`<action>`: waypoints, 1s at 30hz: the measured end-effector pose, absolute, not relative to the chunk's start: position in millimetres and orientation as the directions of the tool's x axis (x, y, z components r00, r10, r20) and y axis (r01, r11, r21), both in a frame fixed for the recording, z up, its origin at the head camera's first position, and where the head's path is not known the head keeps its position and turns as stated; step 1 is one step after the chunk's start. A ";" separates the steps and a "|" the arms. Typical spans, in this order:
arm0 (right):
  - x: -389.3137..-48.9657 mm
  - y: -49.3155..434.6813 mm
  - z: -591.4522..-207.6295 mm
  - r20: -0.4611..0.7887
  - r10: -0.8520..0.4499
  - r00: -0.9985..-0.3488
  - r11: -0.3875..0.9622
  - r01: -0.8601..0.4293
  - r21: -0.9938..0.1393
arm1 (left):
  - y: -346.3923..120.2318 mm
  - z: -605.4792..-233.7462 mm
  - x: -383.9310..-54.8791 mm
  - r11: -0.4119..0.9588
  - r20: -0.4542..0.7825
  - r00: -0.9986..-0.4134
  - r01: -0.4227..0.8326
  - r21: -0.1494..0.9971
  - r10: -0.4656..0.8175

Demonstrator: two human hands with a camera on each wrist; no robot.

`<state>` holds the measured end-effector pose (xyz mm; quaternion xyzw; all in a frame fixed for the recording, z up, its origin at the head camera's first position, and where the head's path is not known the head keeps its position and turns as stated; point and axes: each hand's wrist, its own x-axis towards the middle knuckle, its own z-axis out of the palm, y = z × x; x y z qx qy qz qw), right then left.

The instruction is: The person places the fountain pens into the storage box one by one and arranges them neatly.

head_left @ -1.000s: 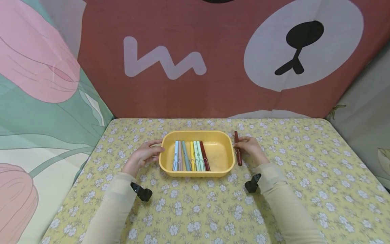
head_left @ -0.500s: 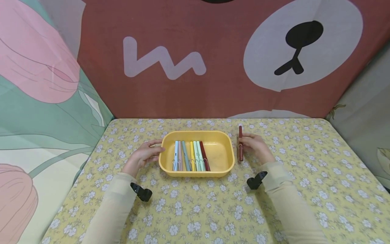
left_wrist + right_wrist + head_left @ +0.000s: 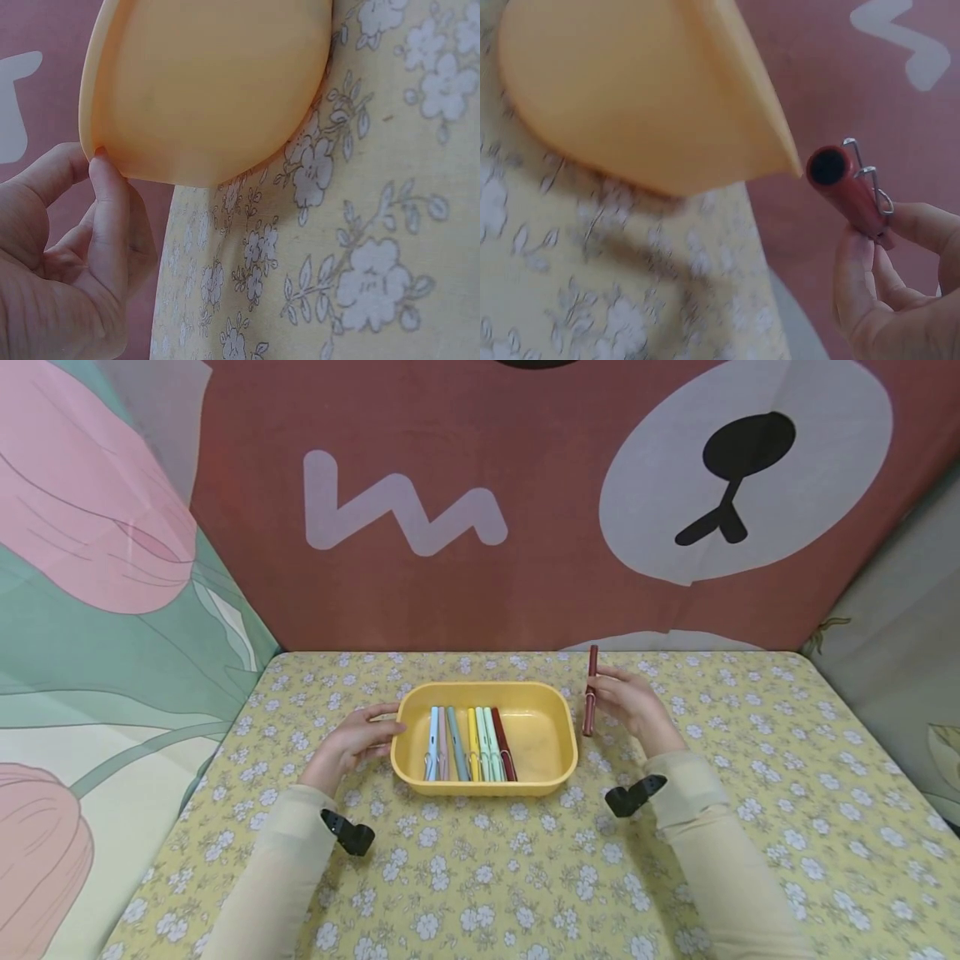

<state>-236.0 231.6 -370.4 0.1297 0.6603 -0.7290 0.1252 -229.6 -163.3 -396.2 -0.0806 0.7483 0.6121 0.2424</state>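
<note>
Pinched between the thumb and fingers of my right hand (image 3: 636, 703) is a dark red pen (image 3: 589, 720), raised to the right of a yellow plastic tray (image 3: 483, 788). In the right wrist view the pen (image 3: 847, 187) points its round dark end at the camera, with its wire clip showing. My left hand (image 3: 347, 745) grips the tray's left rim, thumb over the edge. Inside the tray lie a light blue pen (image 3: 433, 735), a mauve pen (image 3: 443, 747), a grey-blue pen (image 3: 457, 743), a yellow pen (image 3: 472, 735), two mint pens (image 3: 487, 739) and another dark red pen (image 3: 503, 743).
A yellow flowered cloth (image 3: 465, 877) covers the table. Behind it stands a reddish-brown backdrop (image 3: 450, 602) with a bear's face. Printed fabric (image 3: 97, 610) hangs on the left, greyish fabric (image 3: 900, 610) on the right. Bare tray floor shows right of the pens.
My right hand has lifted the dark red pen from beside the tray's right rim, moving slightly right, then up and toward the backdrop. The left hand and the tray have stayed put.
</note>
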 end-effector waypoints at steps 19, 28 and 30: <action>-232.4 187.2 -358.1 -0.306 -0.087 -0.948 0.005 0.307 -0.952 | -163.1 -396.6 -230.1 0.246 -0.459 -0.871 -0.413 0.877 0.177; -231.3 171.4 -363.5 -0.315 -0.109 -0.943 0.086 0.307 -0.948 | -164.1 -397.7 -229.9 0.234 -0.456 -0.871 -0.411 0.881 0.186; -231.0 168.3 -364.4 -0.321 -0.108 -0.941 0.100 0.311 -0.945 | -164.1 -397.6 -229.6 0.233 -0.457 -0.870 -0.413 0.880 0.184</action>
